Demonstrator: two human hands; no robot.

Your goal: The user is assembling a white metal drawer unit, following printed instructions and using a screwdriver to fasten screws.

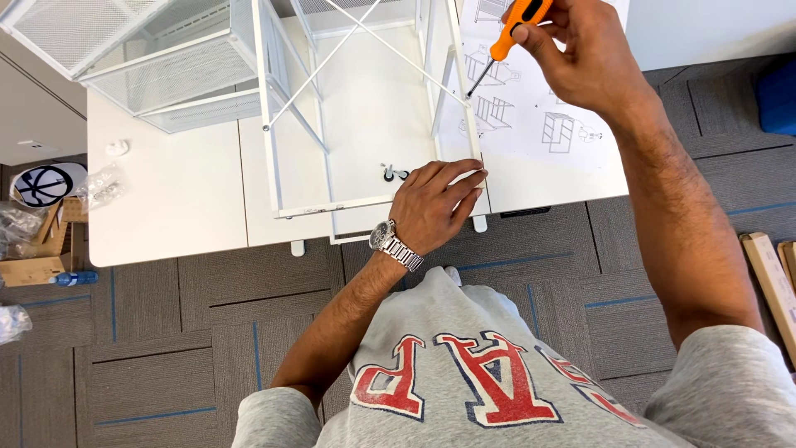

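Screwdriver (pixel 507 37), orange handle, dark shaft, held in right hand (pixel 580 58) near top of view; fingers curled tight round handle, tip down against white frame rail (pixel 467 108). White metal mesh shelf frame (pixel 274 108) lies on its side on white table (pixel 174 207). Left hand (pixel 435 207), wristwatch (pixel 390 241) on wrist, rests at frame's lower corner, fingers pressed together over rail end. Instruction sheet (pixel 531 116) lies flat on table under right hand. Small caster (pixel 390 173) sits just beside left hand.
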